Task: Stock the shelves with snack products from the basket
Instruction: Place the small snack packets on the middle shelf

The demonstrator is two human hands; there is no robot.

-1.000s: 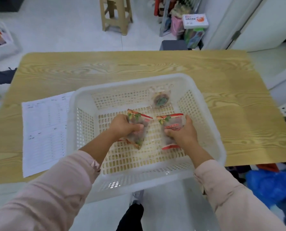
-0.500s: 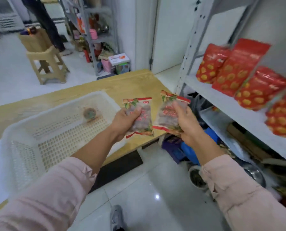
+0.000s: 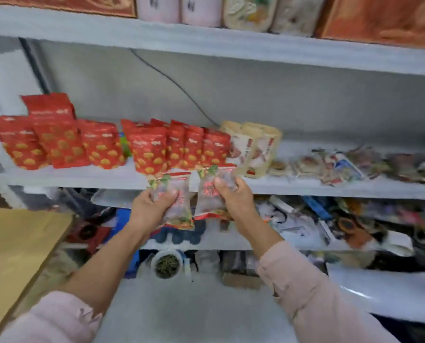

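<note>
Left hand (image 3: 149, 209) grips clear snack packet (image 3: 175, 201), thumb across front, fingers curled behind. Right hand (image 3: 233, 196) pinches second packet (image 3: 210, 194), thumb pressed on red lettering. Packets side by side, held upright, just in front of grey shelf edge (image 3: 330, 188). Beyond hands, red bags (image 3: 149, 152) stand in row; beige packs (image 3: 256, 147) beyond right hand. Wooden table (image 3: 16, 243) below left of left hand.

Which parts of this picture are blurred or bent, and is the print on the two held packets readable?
Head view: motion blur softens everything, worst over the small goods at the right end of the grey shelf; the wide lens bows the shelf edges; print on the clear red-trimmed packets in the left hand and right hand is barely legible.
</note>
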